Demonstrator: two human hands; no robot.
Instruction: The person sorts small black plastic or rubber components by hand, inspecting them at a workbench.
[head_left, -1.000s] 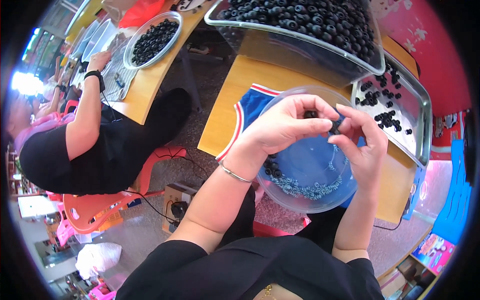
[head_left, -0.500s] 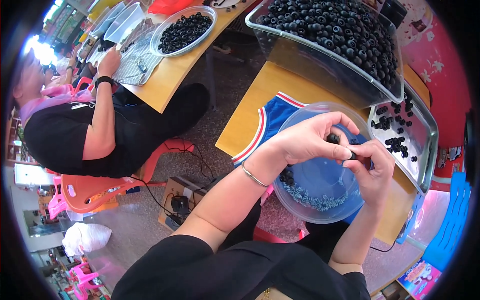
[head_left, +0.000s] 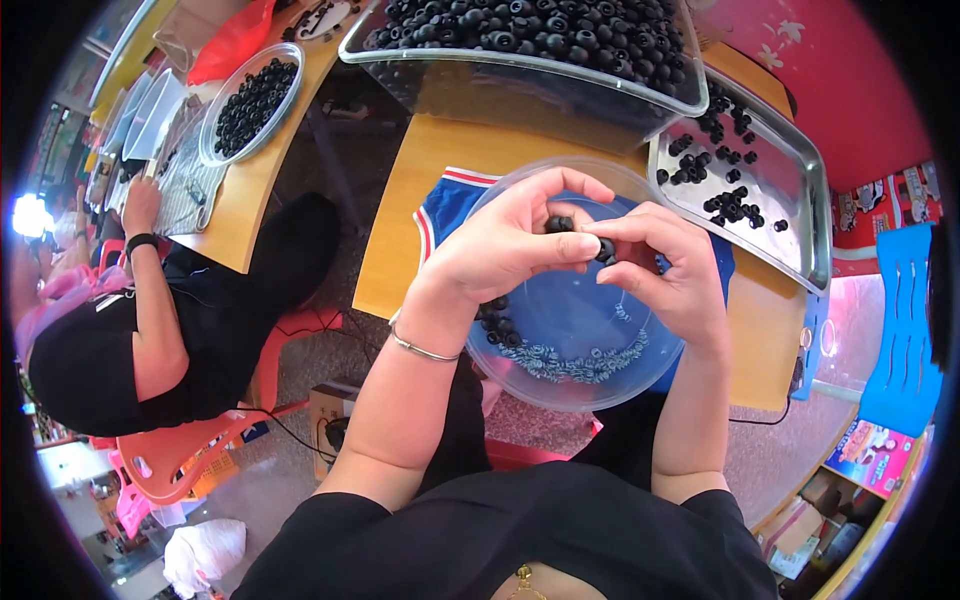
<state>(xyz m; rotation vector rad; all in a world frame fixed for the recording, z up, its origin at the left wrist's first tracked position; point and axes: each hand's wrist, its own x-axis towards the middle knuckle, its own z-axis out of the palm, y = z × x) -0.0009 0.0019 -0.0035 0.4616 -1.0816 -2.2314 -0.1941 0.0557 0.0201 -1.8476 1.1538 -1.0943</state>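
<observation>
Over a clear round plastic tub (head_left: 545, 398), my two hands meet. A small round black part (head_left: 606, 251) is pinched between the fingertips of my right hand (head_left: 668, 262) and touches the thumb of my left hand (head_left: 490, 238). My left hand's curled fingers hold another such black part (head_left: 558, 224). Inside the tub lie several more black parts (head_left: 498, 322), beside my left wrist, and a curved band of small pale ring-like pieces (head_left: 575, 367). A blue cloth with red and white trim (head_left: 455, 195) shows at the tub's left.
A large clear bin (head_left: 500, 100) heaped with black parts stands beyond the tub. At the right, a metal tray (head_left: 785, 175) holds scattered black parts. To the left a person in black (head_left: 95, 360) sits at another table with a round container (head_left: 212, 145) of black parts.
The whole view has swung, so table, bin and tray sit further left and higher. My hands stay together over the tub, still on the black parts, with small finger shifts.
</observation>
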